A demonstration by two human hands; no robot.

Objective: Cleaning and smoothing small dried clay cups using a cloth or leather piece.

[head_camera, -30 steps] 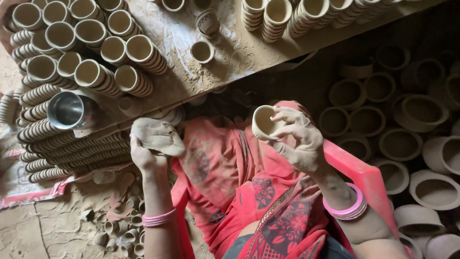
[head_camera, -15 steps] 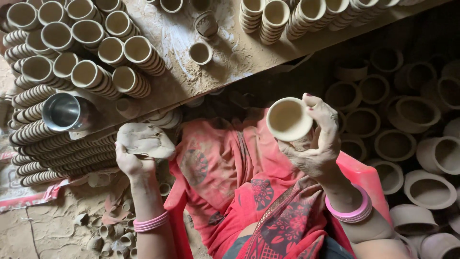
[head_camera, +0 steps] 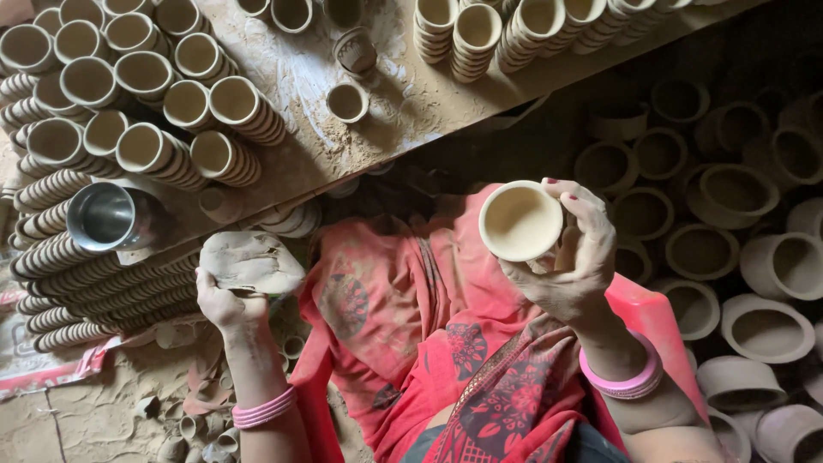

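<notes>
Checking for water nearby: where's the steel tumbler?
In the head view the steel tumbler lies on its side at far left, among stacked clay cups, just up-left of the left hand.

Soft, even daylight fell on the surface (head_camera: pixel 403 111), leaving faint shadows beside its cups. Below the surface's edge the pots (head_camera: pixel 729 193) sat dim. Focus was sharp, with slight edge distortion.

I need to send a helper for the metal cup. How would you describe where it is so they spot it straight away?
Look at the dusty board with rows of stacked clay cups. At its near left edge, just above the left hand holding a clay lump, lies the metal cup. It is the only shiny, silvery one; every neighbour is dull clay.
</notes>
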